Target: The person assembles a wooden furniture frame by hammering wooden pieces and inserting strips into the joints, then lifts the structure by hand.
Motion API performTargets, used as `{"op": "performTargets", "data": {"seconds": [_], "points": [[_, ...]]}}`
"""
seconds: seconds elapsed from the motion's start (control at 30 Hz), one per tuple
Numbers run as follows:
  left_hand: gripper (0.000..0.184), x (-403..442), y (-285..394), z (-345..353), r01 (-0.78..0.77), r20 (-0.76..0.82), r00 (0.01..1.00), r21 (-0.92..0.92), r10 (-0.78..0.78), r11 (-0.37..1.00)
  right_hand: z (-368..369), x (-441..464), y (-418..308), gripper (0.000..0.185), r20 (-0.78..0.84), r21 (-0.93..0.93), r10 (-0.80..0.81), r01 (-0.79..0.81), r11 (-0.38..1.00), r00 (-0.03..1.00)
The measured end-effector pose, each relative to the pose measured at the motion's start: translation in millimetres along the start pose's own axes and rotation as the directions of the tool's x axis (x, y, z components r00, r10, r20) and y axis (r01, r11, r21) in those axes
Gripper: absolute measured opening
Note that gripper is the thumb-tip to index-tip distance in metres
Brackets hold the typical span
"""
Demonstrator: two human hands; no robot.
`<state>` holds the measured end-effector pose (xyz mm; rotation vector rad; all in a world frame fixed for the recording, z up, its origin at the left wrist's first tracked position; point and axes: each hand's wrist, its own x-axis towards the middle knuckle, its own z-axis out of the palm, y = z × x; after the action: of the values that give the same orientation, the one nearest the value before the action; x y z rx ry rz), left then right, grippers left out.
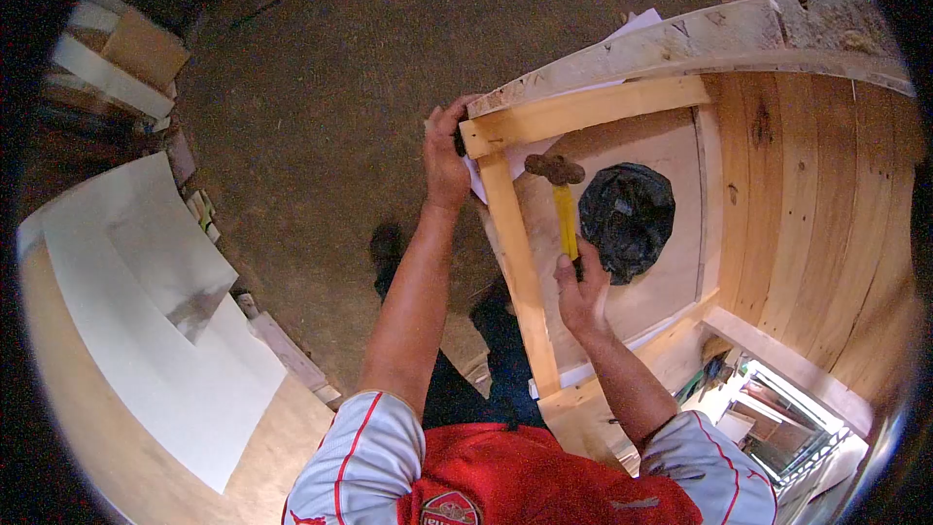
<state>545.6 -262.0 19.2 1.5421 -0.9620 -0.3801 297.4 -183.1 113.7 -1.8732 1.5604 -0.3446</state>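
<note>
Apparently for steadiness, I have my left hand (447,167) against a corner of the wooden frame (523,272), grip unclear, while my right hand (584,297) clasps the hammer (566,219) by its handle, within the frame's outline.

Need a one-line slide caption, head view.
Right hand holding a yellow-handled hammer near a black plastic bag; left hand at a corner of the wooden frame.

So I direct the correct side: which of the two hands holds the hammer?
The right hand, which grips the yellow-handled hammer; the left hand is instead at the corner of the wooden frame.
</note>
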Motion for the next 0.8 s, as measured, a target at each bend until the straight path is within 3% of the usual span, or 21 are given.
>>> {"op": "performTargets", "data": {"seconds": [0.07,0.2,0.27,0.4,0.53,0.63,0.7,0.8], "points": [[0.05,-0.2,-0.2,0.0,-0.013,-0.011,1.0,0.054,0.014,0.998,-2.1,4.8,-9.9,0.04,0.003,-0.074,-0.074,0.074,0.995,0.997],[0.043,2.8,5.7,2.0,0.109,0.001,0.994,-0.271,-0.113,0.956,-8.4,20.0,-48.6,0.048,-0.033,-0.051,-0.202,0.2,0.978,0.979],[0.044,1.4,3.8,4.3,0.169,0.021,0.985,-0.374,-0.174,0.912,-11.8,24.4,-55.2,0.048,0.009,-0.016,-0.151,0.151,0.988,0.988],[0.049,-6.4,-14.4,7.9,0.295,0.076,0.954,-0.397,-0.289,0.869,-11.1,25.2,-52.3,0.048,0.004,-0.001,-0.112,0.112,0.994,0.994],[0.054,-3.3,-6.4,6.4,0.363,0.132,0.926,-0.56,-0.352,0.745,-5.3,19.1,-31.1,0.037,-0.009,-0.079,-0.007,0.006,0.997,1.0],[0.06,1.4,5.4,-5.4,0.372,0.155,0.928,-0.359,-0.338,0.856,-3.0,12.9,-17.3,0.028,0.022,-0.093,0.157,-0.154,0.984,0.987],[0.063,4.5,7.3,-9.9,0.4,0.196,0.916,-0.384,-0.35,0.832,4.4,4.7,11.5,0.024,0.01,-0.081,0.216,-0.214,0.973,0.976],[0.067,6.9,7.2,-14.4,0.357,0.206,0.932,-0.383,-0.298,0.852,7.6,2.6,37.3,0.036,-0.093,-0.219,0.105,-0.123,0.968,0.99]]}}
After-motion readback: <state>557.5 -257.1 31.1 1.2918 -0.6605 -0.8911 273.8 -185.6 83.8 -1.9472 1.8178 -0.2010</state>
